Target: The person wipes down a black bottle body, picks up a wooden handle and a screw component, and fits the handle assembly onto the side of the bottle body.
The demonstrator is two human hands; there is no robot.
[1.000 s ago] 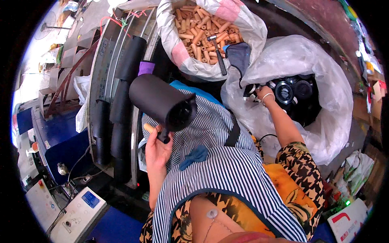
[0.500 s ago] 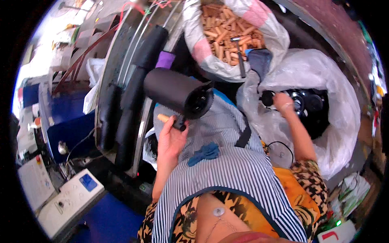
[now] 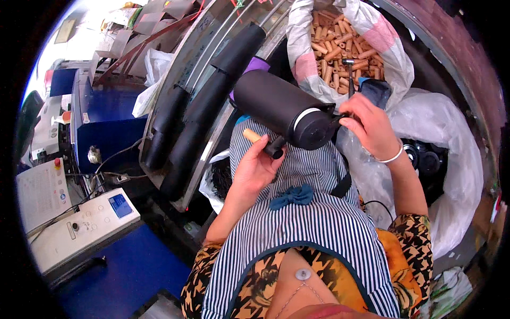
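Note:
A black cylindrical jug [image 3: 271, 101] lies tilted over my lap, its end toward the right. At that end sits a round black lid [image 3: 313, 130] with a white ring, not fully flush. My left hand [image 3: 255, 173] is closed below the jug around its handle, a black stub [image 3: 276, 148] with a pale wooden tube [image 3: 252, 136] beside it; how these join is hidden by the fingers. At the jug's rim my right hand [image 3: 372, 127] pinches a dark lever-like part of the lid, mostly covered by its fingertips.
A sack of wooden tubes [image 3: 340, 48] stands ahead, a hammer [image 3: 349, 77] lying on top. Right of me, a clear plastic bag [image 3: 451, 138] holds more black lids [image 3: 429, 159]. Black cylinders [image 3: 212, 95] lie on a metal rack at left, near a white control panel [image 3: 87, 226].
My right hand has come out of the plastic bag to the jug, bringing a lid. The jug's open end, hollow before, is now covered by it. The left hand keeps its hold.

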